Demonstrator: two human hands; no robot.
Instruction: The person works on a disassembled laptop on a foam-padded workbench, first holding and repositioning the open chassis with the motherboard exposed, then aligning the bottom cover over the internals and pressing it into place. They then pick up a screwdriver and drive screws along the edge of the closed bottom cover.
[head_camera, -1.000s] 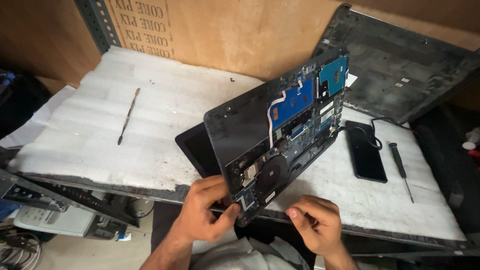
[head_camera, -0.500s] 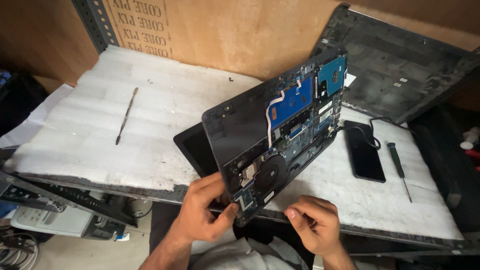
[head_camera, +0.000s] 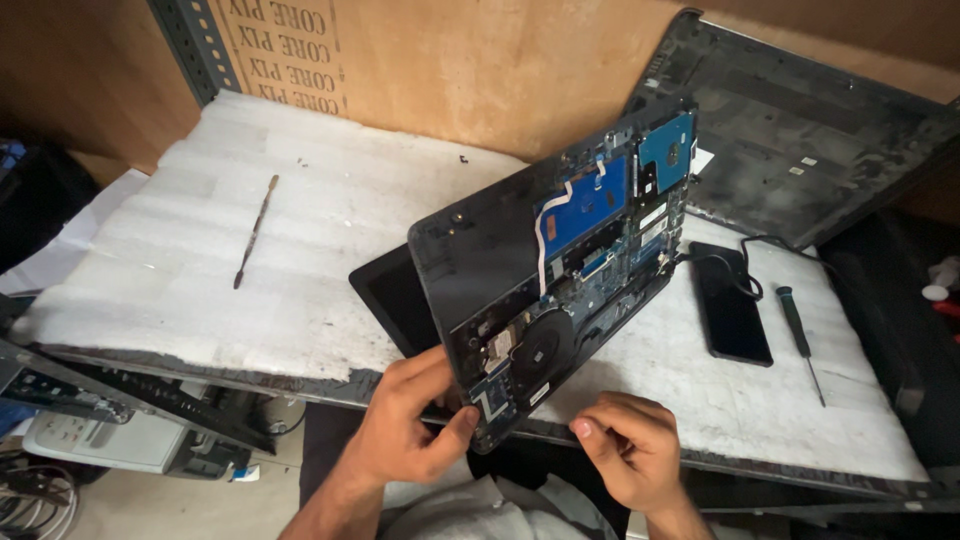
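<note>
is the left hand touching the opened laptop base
Touching. The head view shows the left hand gripping the lower corner of the opened laptop base, thumb pressed on its exposed inner side.

Soft, even light is falling from above onto my workbench, making the white foam sheet (head_camera: 300, 240) the brightest area, nearly washing out its texture. My left hand (head_camera: 405, 430) and right hand (head_camera: 630, 450) are showing clearly, casting only faint shadows. The opened laptop (head_camera: 560, 270) is staying sharp, its blue parts catching mild shine. The corners are sinking into darkness, the lower left is looking dim, and straight edges are bowing slightly near the frame borders.
</note>
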